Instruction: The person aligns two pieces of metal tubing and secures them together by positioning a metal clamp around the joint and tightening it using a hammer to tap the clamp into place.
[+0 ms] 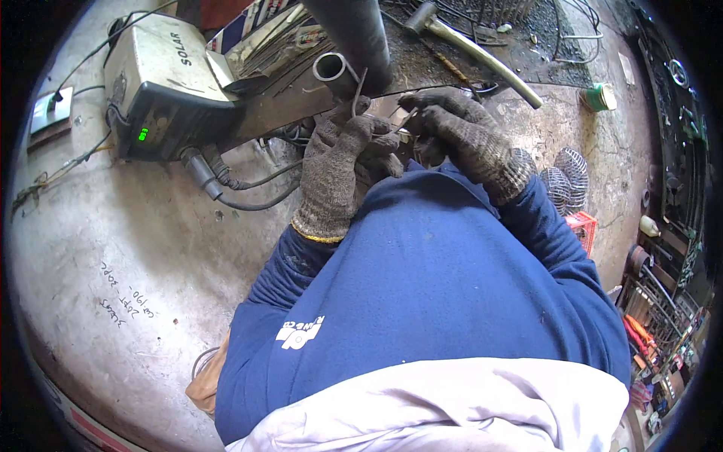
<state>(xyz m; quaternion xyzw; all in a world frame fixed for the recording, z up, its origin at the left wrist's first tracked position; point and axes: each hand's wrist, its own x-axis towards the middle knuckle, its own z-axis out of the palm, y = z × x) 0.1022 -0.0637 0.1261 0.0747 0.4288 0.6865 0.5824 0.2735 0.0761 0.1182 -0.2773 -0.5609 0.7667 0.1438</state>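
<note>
My left hand (337, 162), in a grey-brown knit glove with a yellow-edged cuff, is closed around a thin bent metal rod (358, 94) that sticks up past the fingers. Close by on the right, my right hand (463, 135) in a matching glove has its fingers pinched at a thin metal piece (408, 118) between the hands. Whether the two are one piece, I cannot tell. Just beyond the left hand are a short open pipe end (330, 68) and a thick dark pipe (354, 38).
A welding machine (173, 83) with a lit green display stands left, cables (256, 197) running from it. A hammer (482, 59) lies on the dark bench (527, 64). A green spool (599, 98), wire coils (568, 179) and a red crate (583, 228) are right. Tools crowd the far right.
</note>
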